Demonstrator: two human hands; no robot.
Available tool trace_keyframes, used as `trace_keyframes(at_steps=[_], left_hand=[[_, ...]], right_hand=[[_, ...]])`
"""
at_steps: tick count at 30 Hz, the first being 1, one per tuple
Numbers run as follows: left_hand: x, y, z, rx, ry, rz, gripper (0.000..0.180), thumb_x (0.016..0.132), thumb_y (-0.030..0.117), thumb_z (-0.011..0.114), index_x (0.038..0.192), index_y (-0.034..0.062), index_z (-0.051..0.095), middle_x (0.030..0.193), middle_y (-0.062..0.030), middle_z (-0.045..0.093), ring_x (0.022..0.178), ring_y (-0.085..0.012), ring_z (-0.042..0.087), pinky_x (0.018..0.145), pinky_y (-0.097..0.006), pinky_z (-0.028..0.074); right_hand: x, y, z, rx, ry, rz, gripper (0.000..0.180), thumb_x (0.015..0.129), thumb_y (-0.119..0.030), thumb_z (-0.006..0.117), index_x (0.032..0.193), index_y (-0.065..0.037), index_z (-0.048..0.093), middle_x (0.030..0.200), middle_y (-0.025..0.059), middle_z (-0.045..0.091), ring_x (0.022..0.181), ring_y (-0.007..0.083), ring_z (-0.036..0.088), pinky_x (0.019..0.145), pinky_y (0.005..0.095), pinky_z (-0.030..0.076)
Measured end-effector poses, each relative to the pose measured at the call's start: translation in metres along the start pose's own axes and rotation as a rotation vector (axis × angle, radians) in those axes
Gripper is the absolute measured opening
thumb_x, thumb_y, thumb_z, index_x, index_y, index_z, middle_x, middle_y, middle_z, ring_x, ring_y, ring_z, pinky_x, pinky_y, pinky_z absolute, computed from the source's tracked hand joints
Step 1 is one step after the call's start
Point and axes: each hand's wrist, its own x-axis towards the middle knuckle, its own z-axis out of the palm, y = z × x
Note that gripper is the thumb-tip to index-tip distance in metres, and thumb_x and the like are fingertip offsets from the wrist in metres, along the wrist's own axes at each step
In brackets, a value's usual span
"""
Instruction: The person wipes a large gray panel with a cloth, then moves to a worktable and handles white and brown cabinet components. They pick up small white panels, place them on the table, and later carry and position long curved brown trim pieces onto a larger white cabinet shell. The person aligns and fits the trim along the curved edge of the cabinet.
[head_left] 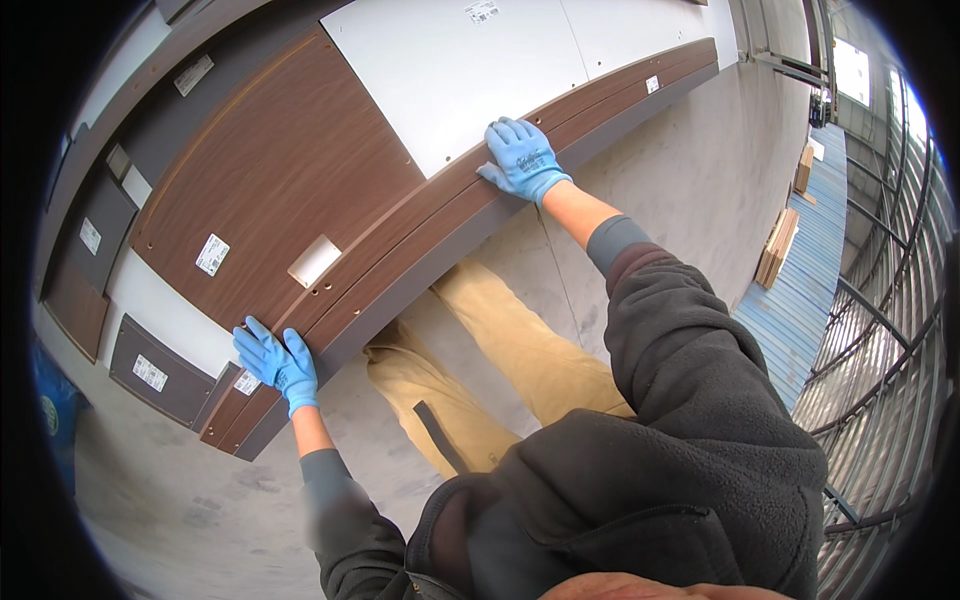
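Note:
Long narrow dark-brown boards [430, 215] lie together in a slanting row in front of me, with drilled holes along them and grey edges towards me. Near their left end, my left hand [277, 362] in a light-blue work glove rests with its fingers spread. My right hand [523, 160], gloved the same way, lies farther along the boards, fingers stretched towards the far edge and thumb apart. Beyond them is a wide brown wood-grain panel [300, 160] with a white label [213, 255] and a pale rectangle [315, 262] by its near edge. A white panel [440, 80] adjoins it.
Dark-grey labelled panels [160, 365] stand at the left. A blue object [55, 410] is at the far left rim. To the right, wood pieces [777, 248] sit on a blue ribbed surface [800, 310] beside metal racking [880, 330]. Concrete floor [670, 150] lies between.

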Motion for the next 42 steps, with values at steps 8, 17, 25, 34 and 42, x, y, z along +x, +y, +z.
trace_keyframes(at_steps=[8, 17, 25, 34, 42], left_hand=[[0.000, -0.001, 0.002, 0.022, 0.015, 0.002, 0.083, 0.098, 0.044, 0.057, 0.168, 0.0095, 0.031, 0.171, -0.0272, 0.028, 0.156, -0.0486, 0.028, 0.127, -0.063, 0.020], [0.003, 0.005, -0.008, -0.001, -0.096, -0.097, 0.086, 0.095, 0.044, 0.056, 0.168, 0.0071, 0.029, 0.172, -0.0280, 0.024, 0.159, -0.0503, 0.022, 0.129, -0.062, 0.015], [0.006, 0.006, -0.017, -0.037, -0.126, -0.100, 0.087, 0.093, 0.041, 0.061, 0.168, 0.0078, 0.030, 0.173, -0.0287, 0.023, 0.159, -0.0505, 0.019, 0.129, -0.062, 0.013], [0.006, 0.006, -0.024, -0.096, -0.128, -0.135, 0.086, 0.092, 0.039, 0.064, 0.167, 0.0083, 0.032, 0.172, -0.0268, 0.024, 0.158, -0.0516, 0.021, 0.129, -0.062, 0.015], [0.050, 0.015, -0.060, -0.091, 0.249, -0.158, 0.088, 0.091, 0.043, 0.074, 0.164, 0.0070, 0.039, 0.170, -0.0293, 0.028, 0.157, -0.0511, 0.025, 0.127, -0.062, 0.021]], right_hand=[[-0.004, -0.002, 0.002, 0.028, 0.058, -0.022, 0.069, 0.086, -0.046, 0.077, 0.134, 0.000, 0.060, 0.141, 0.0203, 0.062, 0.139, 0.0378, 0.054, 0.119, 0.0499, 0.040], [0.158, -0.035, -0.041, -0.036, 0.362, -0.242, 0.071, 0.083, -0.040, 0.080, 0.141, -0.004, 0.059, 0.153, 0.0203, 0.055, 0.143, 0.0391, 0.051, 0.117, 0.0556, 0.042], [0.384, -0.072, -0.099, -0.136, 0.586, -0.252, 0.090, 0.082, -0.048, 0.081, 0.156, -0.011, 0.047, 0.163, 0.0156, 0.046, 0.150, 0.0374, 0.045, 0.121, 0.0487, 0.039], [0.383, -0.084, -0.106, -0.211, 0.491, -0.493, 0.074, 0.071, -0.030, 0.084, 0.138, -0.014, 0.057, 0.117, 0.0116, 0.068, 0.108, 0.0339, 0.066, 0.100, 0.0477, 0.051], [0.263, -0.126, -0.070, -0.151, 0.251, -0.535, 0.056, 0.075, -0.021, 0.077, 0.127, -0.010, 0.058, 0.104, 0.0111, 0.065, 0.097, 0.0316, 0.066, 0.085, 0.0463, 0.054]])
